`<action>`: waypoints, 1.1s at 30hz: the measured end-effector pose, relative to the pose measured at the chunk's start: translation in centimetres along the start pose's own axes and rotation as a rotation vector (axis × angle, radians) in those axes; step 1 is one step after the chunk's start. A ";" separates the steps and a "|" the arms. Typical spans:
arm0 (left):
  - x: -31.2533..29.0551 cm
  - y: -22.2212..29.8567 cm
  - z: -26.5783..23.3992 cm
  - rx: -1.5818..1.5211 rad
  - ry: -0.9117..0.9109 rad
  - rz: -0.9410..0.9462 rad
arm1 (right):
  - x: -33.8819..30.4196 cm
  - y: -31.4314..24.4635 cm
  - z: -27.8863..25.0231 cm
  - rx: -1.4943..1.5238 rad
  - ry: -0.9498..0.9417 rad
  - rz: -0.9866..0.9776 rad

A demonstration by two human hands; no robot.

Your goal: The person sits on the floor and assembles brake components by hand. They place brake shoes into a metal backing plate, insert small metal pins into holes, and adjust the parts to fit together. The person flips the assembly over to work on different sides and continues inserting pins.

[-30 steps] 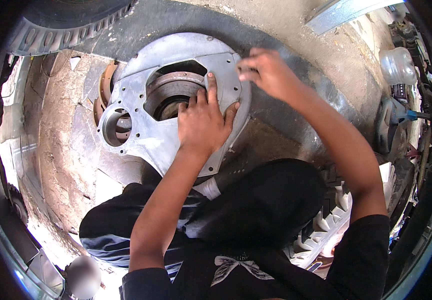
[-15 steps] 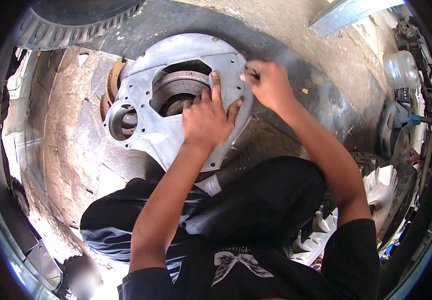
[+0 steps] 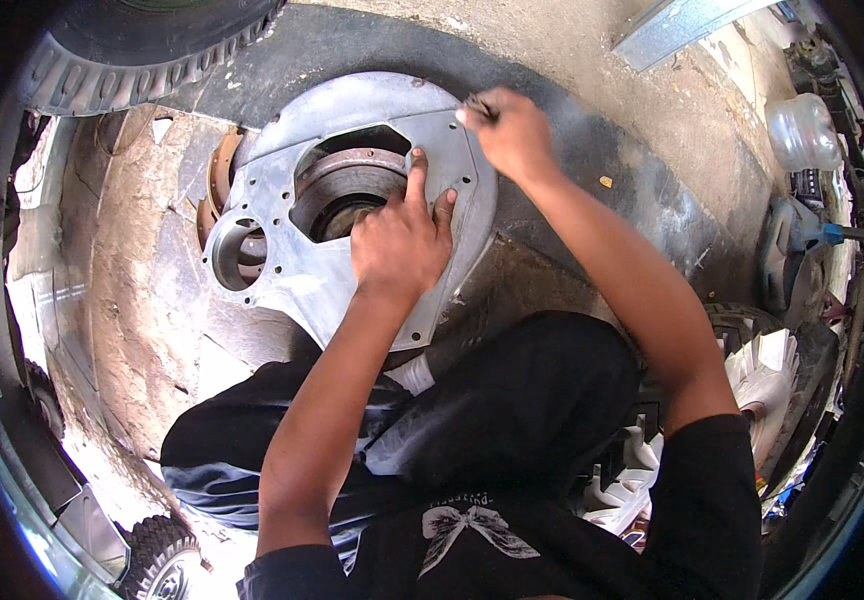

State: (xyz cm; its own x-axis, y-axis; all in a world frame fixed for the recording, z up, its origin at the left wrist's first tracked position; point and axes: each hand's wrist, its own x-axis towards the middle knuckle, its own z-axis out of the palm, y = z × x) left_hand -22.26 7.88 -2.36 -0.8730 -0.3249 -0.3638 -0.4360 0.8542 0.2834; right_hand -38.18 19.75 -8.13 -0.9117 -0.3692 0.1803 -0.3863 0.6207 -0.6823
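Observation:
A flat grey metal plate [image 3: 322, 285] lies before my crossed legs, with a large cut-out, a round hole at its left and small bolt holes. Through the cut-out shows a round metal ring [image 3: 352, 175] with a dark centre. My left hand [image 3: 399, 245] rests on the plate just right of the cut-out, index finger and thumb stretched out, holding nothing. At the plate's upper right edge is my right hand [image 3: 514, 135], its fingers closed and slightly blurred. Something small and dark shows at those fingers, too unclear to name.
Rusty brown curved metal pieces [image 3: 219, 175] lie partly under the plate's left side. A large tyre [image 3: 152, 75] stands at the upper left, and a smaller wheel [image 3: 162, 560] at the lower left. A clear plastic bottle [image 3: 804, 133] and finned metal parts [image 3: 762, 370] are on the right.
My right hand has moved left and slightly up along the plate's edge, fingers still closed. My left hand stays on the plate. The whole view has shifted a little.

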 end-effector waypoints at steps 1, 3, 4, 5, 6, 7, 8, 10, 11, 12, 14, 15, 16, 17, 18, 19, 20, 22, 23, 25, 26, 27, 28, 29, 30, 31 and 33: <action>0.1 0.2 -0.1 0.005 -0.003 0.003 | 1.2 -0.3 0.4 0.028 0.009 0.057; 0.2 0.5 -0.3 -0.003 -0.023 -0.011 | 1.4 0.0 0.3 0.063 -0.021 0.113; 0.2 0.4 -0.5 -0.021 -0.035 -0.036 | 0.6 0.5 0.0 0.069 -0.068 0.104; 0.3 0.5 -0.6 -0.039 -0.048 -0.059 | -0.3 1.1 -0.5 0.073 -0.112 0.097; 0.2 0.1 -0.7 -0.042 -0.032 -0.079 | -2.0 0.5 -1.3 0.101 -0.162 0.106; 0.0 -0.5 -0.5 -0.043 -0.016 -0.104 | -4.2 -0.7 -2.3 0.132 -0.217 0.116; 0.0 -0.6 -0.4 -0.043 -0.005 -0.115 | -5.4 -1.1 -2.9 0.156 -0.260 0.135; 0.1 -0.2 -0.3 -0.028 -0.015 -0.108 | -5.6 -0.7 -2.5 0.170 -0.190 0.147; 0.2 -0.2 -0.3 -0.019 -0.019 -0.109 | -5.5 -0.6 -1.9 0.179 -0.158 0.150; 0.4 0.1 -0.3 -0.016 -0.014 -0.096 | -4.2 -0.1 -0.8 0.199 -0.109 0.209; 0.5 0.8 -0.4 -0.012 -0.007 -0.065 | -0.6 0.9 1.2 0.145 0.019 0.192; 0.5 0.7 -0.4 -0.012 0.005 -0.061 | 0.5 0.8 1.7 0.119 0.071 0.171; 0.6 0.6 -0.2 -0.013 0.017 -0.054 | 0.4 0.9 1.6 0.148 0.062 0.161; 0.7 0.7 0.0 -0.013 0.029 -0.043 | 0.0 1.2 1.3 0.175 0.055 0.151; 0.6 0.7 0.0 -0.006 0.040 -0.042 | -0.4 1.3 0.8 0.200 0.041 0.138; 0.6 0.2 0.3 0.001 0.053 -0.054 | -1.4 0.8 0.4 0.196 -0.006 0.120; 0.5 -0.3 0.4 0.008 0.066 -0.066 | -3.2 0.5 -0.6 0.192 -0.052 0.103; 0.4 -0.4 0.3 -0.002 0.043 -0.085 | -5.6 -0.2 -1.6 0.223 -0.093 0.148; 0.3 -0.6 0.3 -0.004 0.030 -0.098 | -6.3 -0.5 -1.7 0.261 -0.095 0.208; 0.2 -0.3 0.2 0.002 0.040 -0.092 | -6.6 0.1 -1.1 0.342 -0.052 0.277; 0.3 0.0 0.1 0.007 0.044 -0.082 | -5.3 1.0 0.6 0.389 -0.015 0.280; 0.5 0.3 0.0 0.010 0.030 -0.076 | -3.7 1.8 1.9 0.438 0.021 0.280; 0.6 0.6 -0.3 0.011 0.018 -0.077 | -1.8 1.9 2.6 0.432 0.053 0.272; 0.7 1.0 -0.3 0.008 0.006 -0.071 | 0.4 2.1 2.8 0.420 0.090 0.264; 0.7 0.8 -0.3 0.001 0.019 -0.067 | 1.4 1.7 3.2 0.413 0.108 0.248; 0.7 0.6 -0.2 -0.006 0.033 -0.060 | 1.1 1.7 3.0 0.376 0.097 0.235; 0.6 0.5 0.0 -0.033 0.049 -0.051 | 0.0 1.5 2.3 0.304 0.072 0.202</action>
State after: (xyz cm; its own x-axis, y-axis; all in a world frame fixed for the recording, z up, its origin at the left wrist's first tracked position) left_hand -23.00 8.06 -2.43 -0.8586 -0.3880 -0.3350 -0.4867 0.8221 0.2953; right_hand -38.45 19.11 -10.79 -0.9771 -0.2035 0.0623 -0.1478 0.4383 -0.8866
